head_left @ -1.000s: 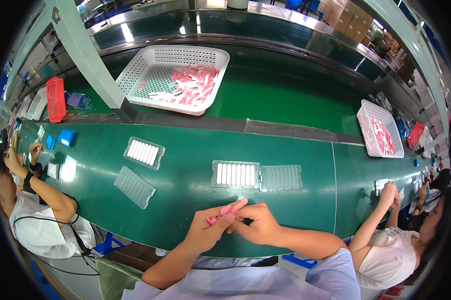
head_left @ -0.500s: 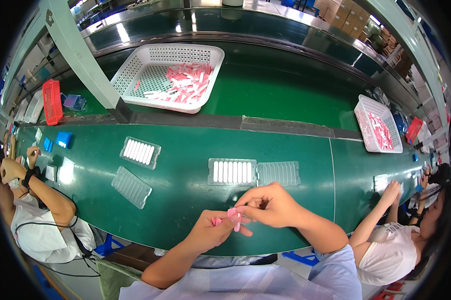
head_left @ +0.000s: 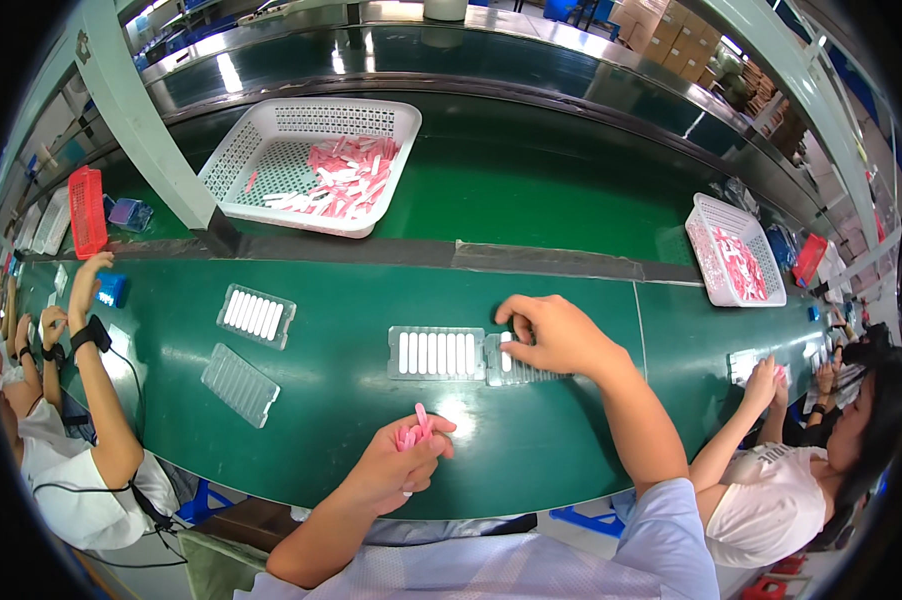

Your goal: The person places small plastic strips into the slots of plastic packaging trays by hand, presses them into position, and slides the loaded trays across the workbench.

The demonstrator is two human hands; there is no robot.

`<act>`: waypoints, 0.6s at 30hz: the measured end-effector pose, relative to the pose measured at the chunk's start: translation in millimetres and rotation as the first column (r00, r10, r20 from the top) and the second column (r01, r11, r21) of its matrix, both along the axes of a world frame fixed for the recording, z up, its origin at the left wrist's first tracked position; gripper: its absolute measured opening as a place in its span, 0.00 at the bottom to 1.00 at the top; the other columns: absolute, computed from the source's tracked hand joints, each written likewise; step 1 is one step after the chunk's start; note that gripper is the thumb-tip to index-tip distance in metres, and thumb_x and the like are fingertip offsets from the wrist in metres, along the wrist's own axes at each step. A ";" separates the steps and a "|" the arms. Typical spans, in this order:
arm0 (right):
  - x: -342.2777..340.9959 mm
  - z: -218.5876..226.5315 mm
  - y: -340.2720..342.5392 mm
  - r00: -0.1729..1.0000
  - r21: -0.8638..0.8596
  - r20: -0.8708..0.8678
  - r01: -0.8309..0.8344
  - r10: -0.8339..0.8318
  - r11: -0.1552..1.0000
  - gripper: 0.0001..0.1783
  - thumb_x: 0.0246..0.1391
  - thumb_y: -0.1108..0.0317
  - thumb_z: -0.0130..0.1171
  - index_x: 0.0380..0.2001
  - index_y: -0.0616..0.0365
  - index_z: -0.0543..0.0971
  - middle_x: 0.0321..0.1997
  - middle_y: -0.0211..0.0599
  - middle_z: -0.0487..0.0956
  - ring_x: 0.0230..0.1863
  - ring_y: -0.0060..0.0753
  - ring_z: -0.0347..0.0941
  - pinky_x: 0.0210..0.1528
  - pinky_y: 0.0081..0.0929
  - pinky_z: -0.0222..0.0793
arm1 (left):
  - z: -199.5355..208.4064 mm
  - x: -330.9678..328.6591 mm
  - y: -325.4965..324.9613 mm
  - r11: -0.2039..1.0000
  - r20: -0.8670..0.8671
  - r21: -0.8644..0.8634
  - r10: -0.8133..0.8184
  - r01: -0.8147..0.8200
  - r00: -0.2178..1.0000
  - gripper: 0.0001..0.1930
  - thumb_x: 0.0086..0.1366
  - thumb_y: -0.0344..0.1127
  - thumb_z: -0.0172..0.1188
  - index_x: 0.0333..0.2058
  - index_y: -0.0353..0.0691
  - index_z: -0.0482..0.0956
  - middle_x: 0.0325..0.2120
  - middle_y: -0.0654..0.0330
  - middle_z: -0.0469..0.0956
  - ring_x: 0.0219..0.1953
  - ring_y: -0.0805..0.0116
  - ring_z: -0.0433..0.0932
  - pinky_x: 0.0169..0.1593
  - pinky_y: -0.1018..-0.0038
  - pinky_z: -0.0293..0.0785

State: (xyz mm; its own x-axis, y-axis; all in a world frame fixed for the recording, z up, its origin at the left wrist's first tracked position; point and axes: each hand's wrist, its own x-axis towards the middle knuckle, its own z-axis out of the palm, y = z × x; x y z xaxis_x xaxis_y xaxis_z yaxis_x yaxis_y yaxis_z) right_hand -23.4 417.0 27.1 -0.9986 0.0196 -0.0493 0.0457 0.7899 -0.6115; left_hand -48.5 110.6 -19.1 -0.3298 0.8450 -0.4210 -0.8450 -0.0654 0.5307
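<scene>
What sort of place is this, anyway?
Probably a factory assembly or packing line. The long green workbench has other people working along it, the white baskets hold heaps of small pink and white pieces, and cardboard boxes are stacked behind.

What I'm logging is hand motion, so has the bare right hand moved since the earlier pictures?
Yes: judged against the central clear rectangular plastic tray of white sticks, the bare right hand has moved forward and rightward.
</scene>
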 end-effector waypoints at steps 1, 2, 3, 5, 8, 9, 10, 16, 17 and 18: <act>-1.5 -0.7 0.2 1.000 0.000 0.000 0.001 -0.001 1.000 0.16 0.48 0.69 0.70 0.41 0.57 0.79 0.19 0.33 0.72 0.22 0.37 0.71 0.28 0.35 0.67 | 1.4 -0.2 0.3 0.999 -0.020 -0.024 -0.023 0.022 1.000 0.13 0.76 0.36 0.56 0.53 0.36 0.75 0.37 0.59 0.79 0.16 0.84 0.58 0.18 0.82 0.50; -2.7 -2.7 0.9 0.999 0.005 -0.001 -0.042 0.042 0.999 0.18 0.48 0.69 0.71 0.43 0.57 0.79 0.19 0.32 0.72 0.22 0.35 0.69 0.28 0.34 0.66 | 3.2 -0.4 0.7 0.998 -0.040 -0.048 -0.045 0.043 0.998 0.14 0.75 0.36 0.56 0.54 0.35 0.74 0.37 0.59 0.79 0.16 0.84 0.58 0.18 0.82 0.51; -3.5 -3.7 1.9 0.996 0.011 -0.003 -0.085 0.085 0.996 0.19 0.49 0.68 0.72 0.44 0.57 0.78 0.19 0.32 0.71 0.21 0.33 0.68 0.28 0.33 0.64 | 5.3 -0.4 1.4 0.998 -0.040 -0.047 -0.046 0.044 0.998 0.14 0.75 0.36 0.56 0.54 0.35 0.74 0.37 0.59 0.79 0.16 0.84 0.58 0.18 0.82 0.51; -4.1 -3.3 10.6 0.997 -0.055 0.028 -0.068 0.070 0.996 0.20 0.49 0.67 0.72 0.45 0.57 0.78 0.19 0.31 0.70 0.22 0.32 0.69 0.28 0.32 0.65 | 9.6 -1.7 2.5 0.998 -0.018 -0.037 -0.043 0.043 0.999 0.15 0.74 0.31 0.56 0.56 0.34 0.73 0.39 0.58 0.79 0.16 0.84 0.58 0.18 0.83 0.51; -0.5 -4.2 8.7 1.000 -0.174 0.003 0.018 -0.018 0.985 0.19 0.51 0.65 0.72 0.43 0.58 0.79 0.19 0.29 0.69 0.22 0.28 0.67 0.28 0.29 0.64 | 15.1 -5.3 1.5 0.997 -0.048 -0.022 -0.069 0.068 0.997 0.20 0.70 0.27 0.56 0.59 0.31 0.71 0.42 0.56 0.81 0.15 0.85 0.59 0.18 0.82 0.53; 3.5 -4.4 4.7 0.994 -0.226 -0.050 0.087 -0.101 0.970 0.18 0.51 0.65 0.73 0.42 0.59 0.79 0.18 0.28 0.68 0.21 0.24 0.65 0.26 0.26 0.62 | 14.4 -5.6 1.0 0.998 -0.046 -0.025 -0.066 0.065 0.997 0.20 0.70 0.27 0.56 0.59 0.31 0.71 0.42 0.56 0.81 0.15 0.85 0.59 0.18 0.82 0.53; 7.8 -5.7 0.3 0.985 -0.255 -0.119 0.088 -0.121 0.963 0.14 0.53 0.65 0.72 0.40 0.59 0.80 0.17 0.27 0.67 0.20 0.21 0.62 0.24 0.24 0.60 | 12.8 -5.8 0.9 0.998 -0.046 0.007 -0.063 0.063 0.997 0.20 0.69 0.24 0.53 0.60 0.31 0.71 0.44 0.54 0.81 0.16 0.84 0.59 0.18 0.83 0.53; 31.8 12.0 -45.5 0.992 -0.451 -0.108 -0.106 0.064 0.886 0.09 0.57 0.69 0.68 0.39 0.58 0.81 0.16 0.25 0.67 0.18 0.19 0.61 0.22 0.24 0.57 | 13.6 -5.2 9.1 0.994 -0.177 -0.035 -0.109 0.104 0.978 0.16 0.73 0.28 0.51 0.56 0.28 0.74 0.41 0.51 0.83 0.15 0.84 0.60 0.19 0.84 0.56; 33.8 11.1 -53.3 0.992 -0.508 -0.098 -0.116 0.077 0.853 0.09 0.57 0.70 0.68 0.40 0.58 0.81 0.16 0.24 0.67 0.18 0.18 0.60 0.22 0.24 0.57 | 13.8 -4.9 10.8 0.993 -0.176 -0.035 -0.114 0.109 0.978 0.16 0.73 0.28 0.51 0.56 0.28 0.74 0.41 0.51 0.83 0.15 0.84 0.60 0.19 0.84 0.56; 35.5 11.7 -60.3 0.993 -0.506 -0.097 -0.112 0.072 0.855 0.09 0.57 0.70 0.68 0.40 0.58 0.81 0.16 0.24 0.67 0.18 0.18 0.60 0.22 0.24 0.57 | 14.9 -4.1 13.5 0.989 -0.238 -0.058 -0.143 0.133 0.961 0.15 0.74 0.31 0.52 0.55 0.29 0.76 0.38 0.54 0.84 0.15 0.85 0.60 0.19 0.84 0.56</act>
State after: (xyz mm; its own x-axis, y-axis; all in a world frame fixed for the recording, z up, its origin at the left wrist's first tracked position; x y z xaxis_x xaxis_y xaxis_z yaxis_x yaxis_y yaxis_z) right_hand 12.0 356.7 38.8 -0.9957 -0.0807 0.0452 -0.0717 0.3646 -0.9284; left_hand -52.5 124.1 -4.1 -0.3072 0.8730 -0.3788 -0.6915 0.0687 0.7191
